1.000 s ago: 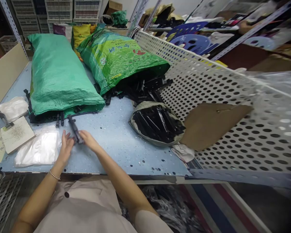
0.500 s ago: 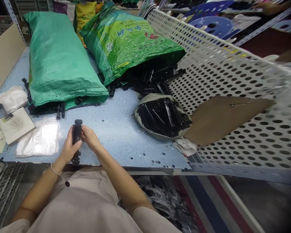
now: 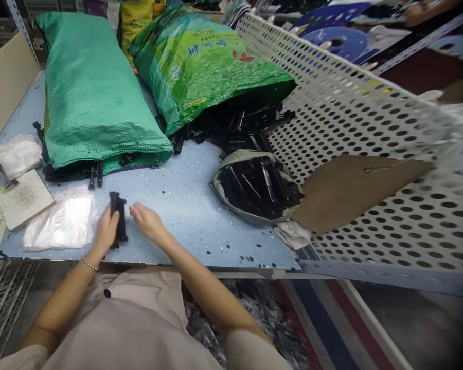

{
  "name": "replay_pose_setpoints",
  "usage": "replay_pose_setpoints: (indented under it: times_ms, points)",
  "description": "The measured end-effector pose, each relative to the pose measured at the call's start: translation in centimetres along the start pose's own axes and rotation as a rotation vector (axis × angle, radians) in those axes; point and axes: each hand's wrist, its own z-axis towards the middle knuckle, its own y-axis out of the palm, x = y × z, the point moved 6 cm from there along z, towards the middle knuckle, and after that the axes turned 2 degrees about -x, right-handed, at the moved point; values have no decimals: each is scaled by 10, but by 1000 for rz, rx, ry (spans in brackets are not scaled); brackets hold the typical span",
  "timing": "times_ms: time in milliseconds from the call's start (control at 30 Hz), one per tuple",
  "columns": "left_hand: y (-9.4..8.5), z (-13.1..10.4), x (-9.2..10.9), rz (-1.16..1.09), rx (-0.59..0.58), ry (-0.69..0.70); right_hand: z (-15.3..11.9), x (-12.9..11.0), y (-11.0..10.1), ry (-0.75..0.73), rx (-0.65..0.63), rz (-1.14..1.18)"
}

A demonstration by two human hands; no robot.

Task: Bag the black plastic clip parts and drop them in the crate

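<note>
My left hand (image 3: pixel 106 229) is closed around a long black plastic part (image 3: pixel 120 222) with small lugs at its ends, held over the front of the blue table. Just right of the part, and apart from it, is my right hand (image 3: pixel 148 223). Its fingers are curled in a pinch, and whether anything small is between them cannot be made out. Left of my left hand lies a stack of clear plastic bags (image 3: pixel 59 221). A small white board with grains on it (image 3: pixel 26 199) sits beside the bags.
A green sack (image 3: pixel 100 97) and a printed green sack (image 3: pixel 212 67) spill black parts onto the blue table (image 3: pixel 185 205). A cloth bag of black parts (image 3: pixel 260 185) stands right, near brown cardboard (image 3: pixel 355 190) on a white perforated panel (image 3: pixel 409 133). Another person's arm shows at top right.
My right hand has come off the black part and moved slightly right. My left hand has turned the part and shifted it a little left.
</note>
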Motion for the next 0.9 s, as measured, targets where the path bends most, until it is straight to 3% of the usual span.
replay_pose_setpoints:
  times_ms: [100, 167, 233, 300, 400, 500, 567, 633, 700, 767, 900]
  points:
    - [30, -10, -4, 174, -47, 39, 83, 0, -38, -56, 203, -256]
    - [47, -17, -4, 256, -66, 86, 135, 1, -57, -95, 258, -336]
    - [52, -18, -5, 247, -75, 100, 172, 3, -71, -141, 265, -344]
    - [41, -9, -10, 106, -66, 45, 185, 3, -79, -214, 253, -346]
    - [8, 16, -20, -359, 17, -176, 156, -5, -72, -370, 227, -324]
    - [-9, 39, -17, -843, -17, -391, 85, -22, -41, -547, 159, -281]
    - [-11, 46, -9, -917, -69, -447, 34, -36, -17, -725, 63, -227]
    - [-14, 44, -1, -798, -30, -425, 0, -44, -9, -820, 46, -97]
    - [-13, 34, 8, -650, 12, -366, -3, -38, -19, -672, 164, 40]
    - [-6, 22, 18, -575, -28, -324, 12, -25, -32, -439, 279, 57]
    - [5, 10, 28, -527, -106, -345, 41, -24, -38, -343, 224, -37]
